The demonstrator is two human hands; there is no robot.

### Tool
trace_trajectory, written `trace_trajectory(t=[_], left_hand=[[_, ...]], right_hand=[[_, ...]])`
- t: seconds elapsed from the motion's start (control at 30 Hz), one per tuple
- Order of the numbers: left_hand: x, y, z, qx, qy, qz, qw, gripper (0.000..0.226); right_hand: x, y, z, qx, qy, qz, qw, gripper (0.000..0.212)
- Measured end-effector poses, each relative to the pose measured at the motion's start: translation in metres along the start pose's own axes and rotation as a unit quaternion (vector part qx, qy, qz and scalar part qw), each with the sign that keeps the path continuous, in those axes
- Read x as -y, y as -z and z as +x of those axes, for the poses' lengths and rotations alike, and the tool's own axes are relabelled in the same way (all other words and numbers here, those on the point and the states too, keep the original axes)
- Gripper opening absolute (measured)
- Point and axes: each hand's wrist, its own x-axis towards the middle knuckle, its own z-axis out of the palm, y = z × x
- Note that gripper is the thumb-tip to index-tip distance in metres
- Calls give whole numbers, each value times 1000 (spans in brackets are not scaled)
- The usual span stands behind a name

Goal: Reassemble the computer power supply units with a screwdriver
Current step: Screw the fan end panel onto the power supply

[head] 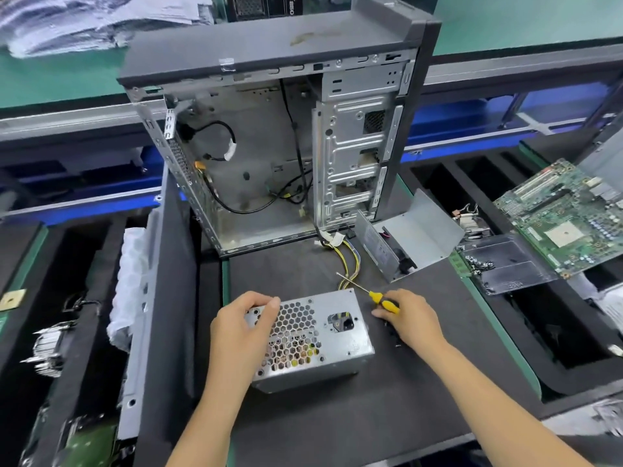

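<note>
Now the left hand (243,320) grips the power supply unit (312,338); right hand (409,318) holds the screwdriver (371,294), whose tip could snag the yellow wires (349,267) behind the unit.

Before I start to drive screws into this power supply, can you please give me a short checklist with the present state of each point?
1. Left hand steadies the power supply unit: ok.
2. Right hand is on the screwdriver: ok, fingers around the yellow-and-black handle.
3. Screwdriver tip on a screw: not ok, it points away over the yellow cables.
4. Screw ready in a hole: cannot tell.
5. Unit flat on the black mat: ok.
</note>
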Motion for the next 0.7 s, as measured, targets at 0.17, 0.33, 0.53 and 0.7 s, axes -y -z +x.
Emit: trace_trajectory(t=[0.17, 0.33, 0.53, 0.7], left_hand=[[-4, 3, 2, 10, -67, 91, 993, 13], [-50, -15, 25, 133, -176, 232, 947, 30], [-78, -37, 60, 461, -63, 219, 857, 53], [-66, -37, 58, 485, -28, 162, 859, 46]], right_hand=[[-3, 1, 2, 13, 27, -3, 1000, 19], [0, 8, -5, 10, 34, -11, 999, 7], [26, 35, -50, 9, 35, 279, 960, 24], [50, 55, -77, 205, 28, 442, 873, 20]])
